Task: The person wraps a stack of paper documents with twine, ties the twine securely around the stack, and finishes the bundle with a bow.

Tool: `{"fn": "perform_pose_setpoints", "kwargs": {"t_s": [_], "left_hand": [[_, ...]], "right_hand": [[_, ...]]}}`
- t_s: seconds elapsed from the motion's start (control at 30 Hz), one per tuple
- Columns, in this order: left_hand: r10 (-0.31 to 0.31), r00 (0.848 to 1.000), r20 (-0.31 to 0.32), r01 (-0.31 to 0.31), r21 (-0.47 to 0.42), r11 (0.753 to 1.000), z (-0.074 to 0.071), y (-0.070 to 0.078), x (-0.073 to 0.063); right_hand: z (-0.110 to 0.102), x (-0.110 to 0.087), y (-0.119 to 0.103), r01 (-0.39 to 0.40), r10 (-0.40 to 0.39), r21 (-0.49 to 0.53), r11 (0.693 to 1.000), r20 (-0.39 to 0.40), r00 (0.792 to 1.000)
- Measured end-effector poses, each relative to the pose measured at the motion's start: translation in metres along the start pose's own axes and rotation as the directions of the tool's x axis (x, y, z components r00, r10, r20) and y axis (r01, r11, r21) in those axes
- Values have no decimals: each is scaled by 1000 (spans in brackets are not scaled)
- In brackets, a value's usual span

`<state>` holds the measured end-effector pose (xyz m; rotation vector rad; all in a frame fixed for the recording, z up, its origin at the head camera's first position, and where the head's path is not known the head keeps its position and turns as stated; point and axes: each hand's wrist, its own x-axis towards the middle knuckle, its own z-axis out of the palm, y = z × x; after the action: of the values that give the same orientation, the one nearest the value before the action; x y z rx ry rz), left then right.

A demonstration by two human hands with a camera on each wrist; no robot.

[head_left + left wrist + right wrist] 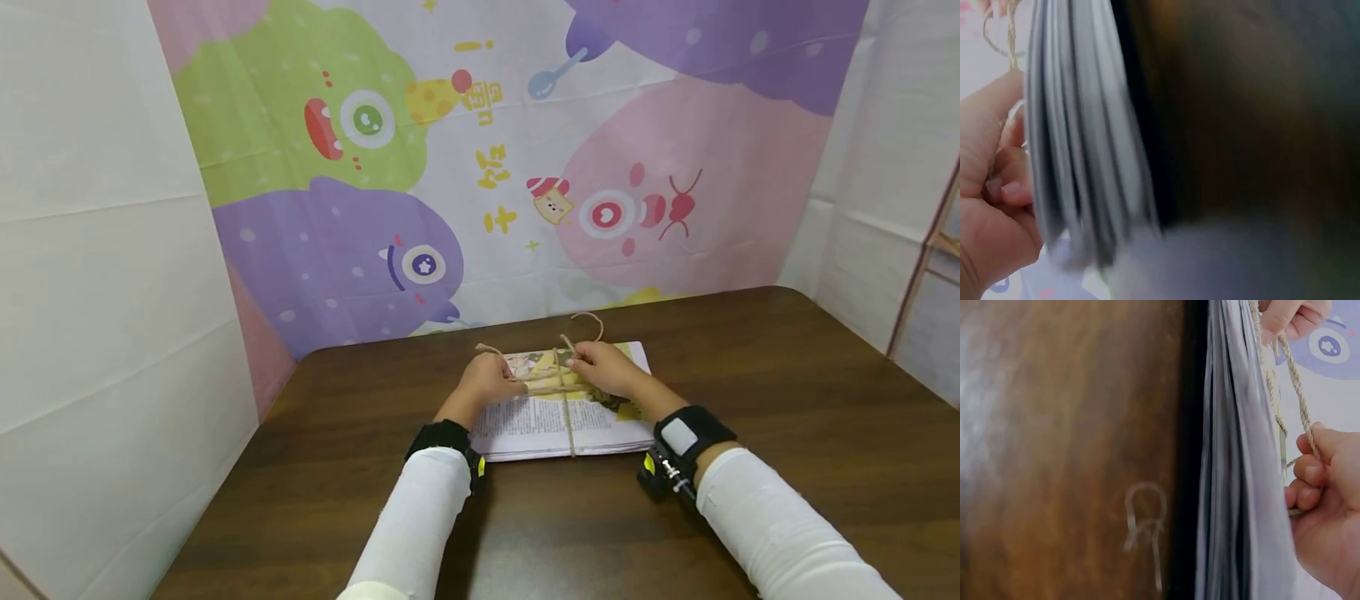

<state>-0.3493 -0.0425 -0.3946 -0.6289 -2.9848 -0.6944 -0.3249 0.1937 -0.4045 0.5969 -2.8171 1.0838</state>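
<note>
A stack of folded newspapers (pixel 525 425) lies flat on the table, with twine (pixel 567 421) running across it both ways and crossing near its upper middle. My left hand (pixel 487 379) is over the stack's left side, its curled fingers gripping one strand, whose frayed end sticks up behind it. Over the upper right part, my right hand (pixel 606 367) pinches another strand; its loose tail curls beyond the far edge. In the right wrist view, the twine (pixel 1300 400) runs taut to the thumb and fingertips of the right hand (pixel 1332 506). Newspaper edges (pixel 1079 125) fill much of the left wrist view.
The dark brown wooden table (pixel 337 517) extends around the stack on all sides. Behind it hangs a cartoon-printed cloth (pixel 517 275). White cloth (pixel 112 250) stands at the left, and another white panel (pixel 862 208) at the right.
</note>
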Motion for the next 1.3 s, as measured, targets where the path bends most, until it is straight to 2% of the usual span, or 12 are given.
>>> {"fn": "perform_pose_setpoints", "kwargs": {"t_s": [0.1,0.27,0.33,0.43,0.53,0.67,0.83,0.9,0.97,1.13,1.3], "left_hand": [[-37,999,16,36,38,999,-1,-7,-1],[-96,993,70,99,-39,994,-3,-18,-2],[-105,992,75,111,-87,990,-4,-23,-2],[-112,991,70,118,-100,988,-6,-28,-2],[-137,989,56,143,-101,985,-8,-31,-2],[-181,982,56,186,-104,977,-11,-30,-2],[-172,984,45,176,-113,978,-11,-28,-4],[-170,985,36,173,-117,978,-11,-29,-5],[-178,984,26,180,-98,979,-11,-32,-5],[-201,979,14,202,-50,978,-14,-41,-8],[-228,973,18,229,-55,972,-20,-49,-13]], "right_hand": [[0,0,1,6,-7,-19,1000,-12,1000],[-2,-1,2,-15,14,-29,999,-33,999],[-3,-3,2,-28,28,-18,999,-45,999],[-5,-6,2,-37,37,3,999,-87,996],[-6,-9,1,-54,61,56,997,-138,989],[-5,-10,-2,-102,135,202,974,-161,978],[-3,-10,1,-159,222,265,951,-230,947],[-3,-10,3,-180,242,243,953,-252,937],[-6,-12,4,-194,249,226,955,-249,936],[-18,-19,7,-213,225,73,974,-263,938],[-29,-28,12,-218,182,-92,972,-295,938]]}}
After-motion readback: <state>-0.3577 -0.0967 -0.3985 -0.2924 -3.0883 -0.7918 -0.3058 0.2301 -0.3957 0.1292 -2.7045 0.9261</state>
